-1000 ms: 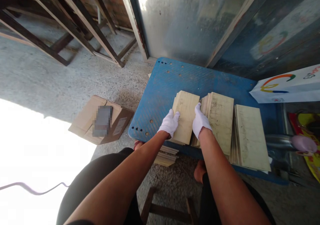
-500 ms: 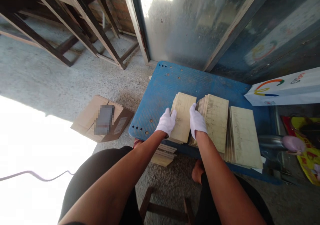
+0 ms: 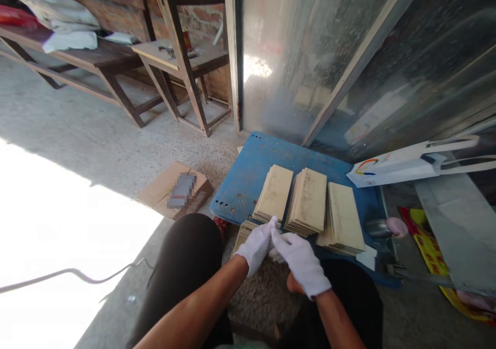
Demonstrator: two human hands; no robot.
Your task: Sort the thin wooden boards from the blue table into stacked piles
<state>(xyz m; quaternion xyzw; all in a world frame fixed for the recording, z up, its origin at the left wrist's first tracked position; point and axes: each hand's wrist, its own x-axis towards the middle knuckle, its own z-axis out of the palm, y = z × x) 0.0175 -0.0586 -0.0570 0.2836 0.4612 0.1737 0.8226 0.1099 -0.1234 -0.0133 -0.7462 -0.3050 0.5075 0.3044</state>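
Observation:
Both my hands wear white gloves and meet in front of my knees, clear of the boards. My left hand point(image 3: 256, 247) has its fingers stretched upward and together. My right hand point(image 3: 301, 260) reaches across and pinches the fingertips of the left glove. Just beyond them, three stacks of pale thin wooden boards stand side by side on a blue perforated panel point(image 3: 244, 184): a left stack point(image 3: 274, 193), a middle stack point(image 3: 308, 200) and a right stack point(image 3: 344, 217). A smaller pile of boards point(image 3: 242, 231) lies on the floor under the panel's near edge, by my left hand.
A flattened cardboard box point(image 3: 166, 189) lies on the concrete floor at the left. A white paper bag point(image 3: 403, 163) leans at the right. A metal ladle point(image 3: 377, 227) and a yellow-red sheet point(image 3: 426, 243) lie nearby. Wooden benches point(image 3: 174, 54) stand behind, and a cable point(image 3: 70, 274) crosses the floor.
Both hands have left the left and middle stacks and drawn back toward my body, coming together. The camera has lifted, showing more of the room behind.

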